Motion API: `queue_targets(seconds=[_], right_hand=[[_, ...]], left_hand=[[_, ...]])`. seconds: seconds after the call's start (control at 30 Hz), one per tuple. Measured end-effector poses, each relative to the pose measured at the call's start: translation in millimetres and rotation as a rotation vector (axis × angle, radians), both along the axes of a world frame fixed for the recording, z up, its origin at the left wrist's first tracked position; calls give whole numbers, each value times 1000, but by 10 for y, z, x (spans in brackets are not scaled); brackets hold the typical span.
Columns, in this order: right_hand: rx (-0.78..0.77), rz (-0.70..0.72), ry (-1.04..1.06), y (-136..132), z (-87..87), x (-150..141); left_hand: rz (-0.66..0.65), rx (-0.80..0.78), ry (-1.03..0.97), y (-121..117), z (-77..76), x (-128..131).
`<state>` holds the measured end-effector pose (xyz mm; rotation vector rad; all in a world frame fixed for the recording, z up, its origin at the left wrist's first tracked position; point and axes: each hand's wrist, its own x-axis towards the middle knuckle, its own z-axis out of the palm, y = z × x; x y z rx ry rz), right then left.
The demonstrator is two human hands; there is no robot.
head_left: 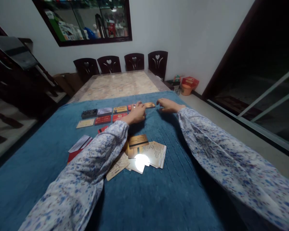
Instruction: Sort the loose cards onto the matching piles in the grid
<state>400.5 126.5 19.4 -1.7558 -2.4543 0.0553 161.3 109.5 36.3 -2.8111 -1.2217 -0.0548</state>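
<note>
From my remote post, I look down through the head camera at a long tabletop (125,84) with a blue cloth (180,195) over its near part. Two rows of cards lie toward the cloth's far edge. The far row runs from dark cards (89,113) at left, through a silver card (104,111) and a yellow-and-black card (120,109), to a partly covered red card (129,108) and a gold card (149,105) at right. The nearer row holds a cream card (85,123) and two red ones.

My left hand (137,113) reaches over the right end of the rows, between the covered red card and the gold card; I cannot tell whether its grip is closed on anything. My right hand (168,105) hangs just right of the gold card, its grip apart and fingers bent downward, with a small gap to the card.

Nearer, between my forearms, a loose heap of cards (156,154) lies fanned out, a bronze card (139,140) on top and a bright glare whitening its middle. Left of it, a striped white card (80,143) overlaps a red one. Four dark chairs (157,62) stand beyond the far end.
</note>
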Motion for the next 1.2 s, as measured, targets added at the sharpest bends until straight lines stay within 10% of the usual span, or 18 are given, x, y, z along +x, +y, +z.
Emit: queue_targets(seconds=[1.2], right_hand=[[107,372,151,-1402,-194,-314]], left_hand=[[-183,-14,-72,-1229,-227,-447]])
